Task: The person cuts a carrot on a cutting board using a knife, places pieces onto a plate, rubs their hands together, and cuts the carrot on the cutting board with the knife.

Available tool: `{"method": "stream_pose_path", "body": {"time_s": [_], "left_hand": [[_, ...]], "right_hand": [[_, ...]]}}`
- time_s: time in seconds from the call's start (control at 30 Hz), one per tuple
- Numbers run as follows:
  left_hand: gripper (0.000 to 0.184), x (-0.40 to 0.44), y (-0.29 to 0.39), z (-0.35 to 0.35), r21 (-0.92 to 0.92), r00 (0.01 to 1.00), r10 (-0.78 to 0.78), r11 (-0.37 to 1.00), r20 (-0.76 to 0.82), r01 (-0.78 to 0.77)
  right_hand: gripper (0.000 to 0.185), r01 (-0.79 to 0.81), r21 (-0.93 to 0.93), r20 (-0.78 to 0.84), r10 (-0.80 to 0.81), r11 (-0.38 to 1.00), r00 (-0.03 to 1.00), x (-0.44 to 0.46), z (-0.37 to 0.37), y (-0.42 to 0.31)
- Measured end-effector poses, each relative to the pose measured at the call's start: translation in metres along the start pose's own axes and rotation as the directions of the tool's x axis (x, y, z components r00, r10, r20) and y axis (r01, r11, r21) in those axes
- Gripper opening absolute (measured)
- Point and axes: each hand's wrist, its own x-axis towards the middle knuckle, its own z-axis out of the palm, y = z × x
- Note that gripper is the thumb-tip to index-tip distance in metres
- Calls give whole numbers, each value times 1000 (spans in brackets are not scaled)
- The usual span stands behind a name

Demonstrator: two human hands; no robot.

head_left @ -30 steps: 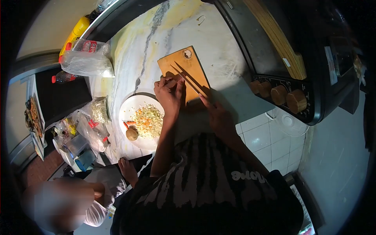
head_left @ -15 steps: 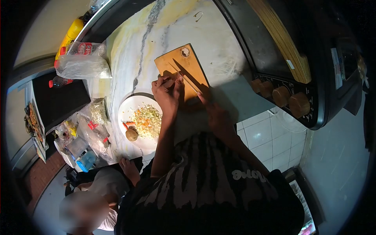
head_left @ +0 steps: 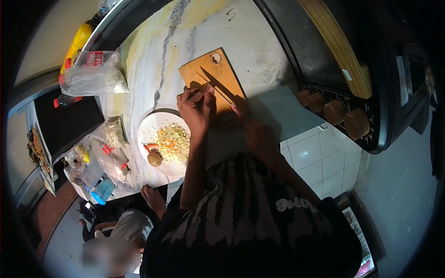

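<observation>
A wooden cutting board (head_left: pixel 224 60) lies on the marble counter, with a small pale, dark-rimmed piece (head_left: pixel 216 58) near its far edge. My right hand (head_left: pixel 240 111) is closed round the handle of a knife (head_left: pixel 224 95), its blade slanting up and left over the board. Close beside the blade, my left hand (head_left: pixel 194 107) has its fingers bent and pinched together over the board's left part. Whatever those fingertips hold is too small and shadowed to name. Left of my left forearm, a white plate (head_left: pixel 144 129) bears chopped vegetables (head_left: pixel 170 141), red chillies (head_left: pixel 150 147) and a round brown item (head_left: pixel 154 160).
Plastic bags (head_left: pixel 92 82) and bottles crowd the counter's left side, near a blue-lidded container (head_left: pixel 102 190). On the right stands a black oven (head_left: pixel 333 109) with wooden knobs. Another person's hand (head_left: pixel 153 199) rests at the counter's near left edge.
The view has shifted slightly. My hands keep nearly the same pose over the board, knife still in the right. The other person at lower left has shifted a little.
</observation>
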Motion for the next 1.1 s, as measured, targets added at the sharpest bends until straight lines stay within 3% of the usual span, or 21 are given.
{"method": "stream_pose_path", "body": {"time_s": [0.1, 0.2, 0.3, 0.4, 0.47, 0.53, 0.57, 0.73, 0.8, 0.87, 0.93, 0.97, 1.1], "left_hand": [[19, 3, 2, -2, -58, 1000, -10, 998, 28, 11], [26, 4, 1, -4, -51, 997, -48, 997, 68, 51], [27, 4, 6, -6, -67, 995, -61, 996, 73, 66], [27, 2, 8, -9, -38, 999, -9, 999, 51, 10], [26, -2, 9, -13, -14, 998, 44, 999, 46, -43], [24, -11, 10, -15, 49, 993, 29, 998, 118, -36], [25, -18, -1, -9, 72, 990, 114, 990, 82, -120], [28, -33, 17, -19, 114, 976, 202, 971, 75, -210], [31, -31, 20, -19, -95, 999, 39, 995, -6, -39], [32, -18, 21, -22, -80, 998, 62, 995, -30, -64], [31, -3, 23, -22, -74, 998, 62, 995, -15, -63], [30, 3, 16, -20, 40, 986, 166, 985, -6, -166], [27, 20, 11, -17, 55, 977, 191, 979, 92, -196]], "right_hand": [[69, 66, 54, -35, -64, 996, 997, 2, 7, 12], [72, 206, 47, -186, -194, 977, 963, 8, 20, 25], [69, 241, 83, -195, -222, 967, 955, 14, 19, 27], [67, 168, 8, -86, -167, 986, 982, 11, 4, 19], [61, 248, -125, -212, -270, 961, 939, 11, 3, 18], [64, 303, -133, -298, -329, 944, 896, 16, 12, 24], [67, 347, -139, -381, -373, 928, 846, 19, 17, 27], [59, 286, -251, -348, -361, 925, 865, 19, 10, 34], [55, 273, -256, -334, -350, 927, 875, 20, 8, 39], [49, 342, -358, -483, -486, 869, 729, 20, 11, 46], [46, 367, -345, -502, -500, 864, 706, 18, 10, 47], [44, 387, -332, -527, -510, 860, 680, 18, 10, 47], [41, 372, -347, -482, -504, 861, 717, 17, 3, 43]]}}
